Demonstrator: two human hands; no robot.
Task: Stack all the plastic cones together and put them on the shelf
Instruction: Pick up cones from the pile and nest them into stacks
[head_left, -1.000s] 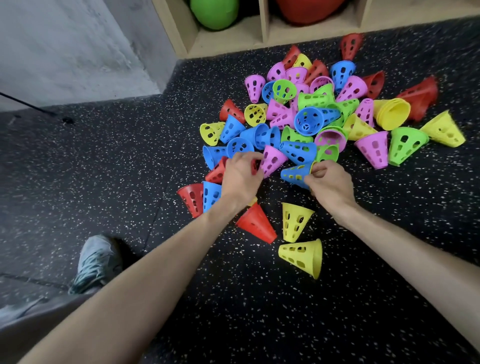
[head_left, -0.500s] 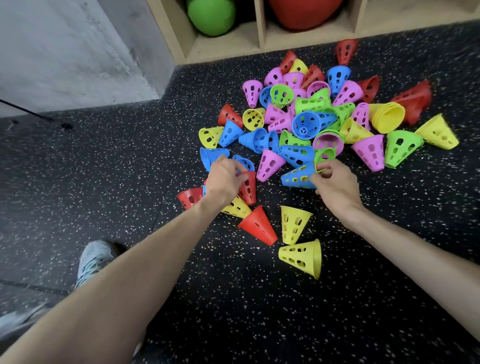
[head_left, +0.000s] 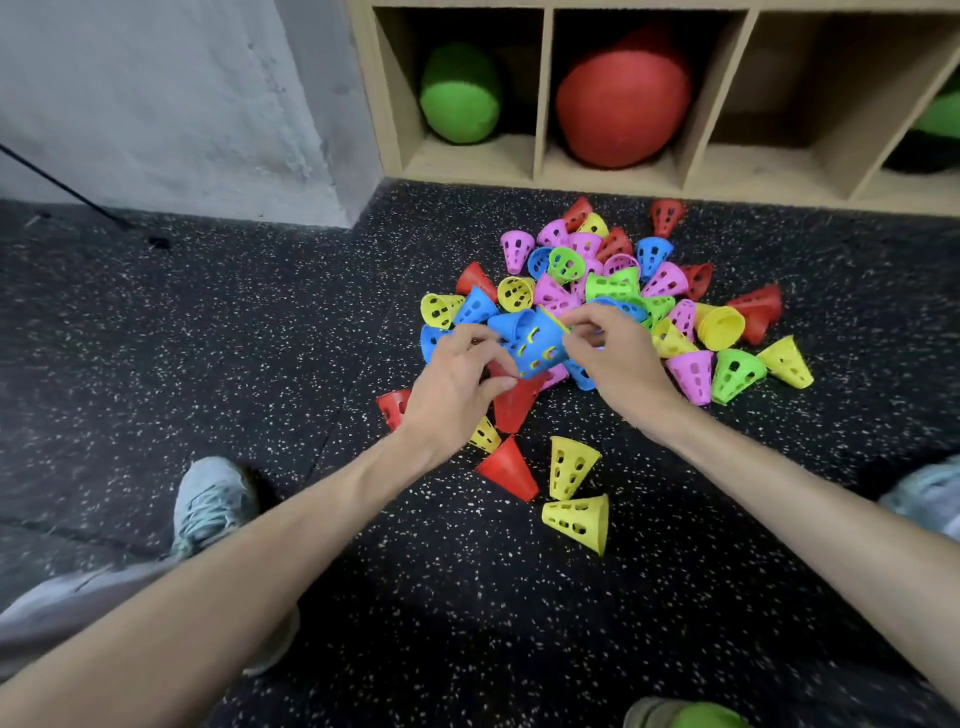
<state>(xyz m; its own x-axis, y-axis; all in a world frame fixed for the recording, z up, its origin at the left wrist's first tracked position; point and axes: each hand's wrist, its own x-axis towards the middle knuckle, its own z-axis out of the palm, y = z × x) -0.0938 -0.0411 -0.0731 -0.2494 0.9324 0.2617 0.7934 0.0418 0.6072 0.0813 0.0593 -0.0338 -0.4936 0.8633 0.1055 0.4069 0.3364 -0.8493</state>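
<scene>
A heap of perforated plastic cones in pink, blue, green, yellow and red lies on the dark speckled floor before a wooden shelf. My right hand pinches a blue cone with a yellow-green one nested inside, lifted above the heap. My left hand grips a red cone pointing down, and its fingers touch the blue cone's lower side. Nearer to me lie a red cone and two yellow cones.
The shelf cubbies hold a green ball and a red ball; the third cubby looks bare. A grey wall corner stands at left. My shoes rest on the floor either side.
My right hand has lifted the blue cone off the floor toward the left hand. My left hand picked up the red cone and rose to meet it. The view tilted up toward the shelf.
</scene>
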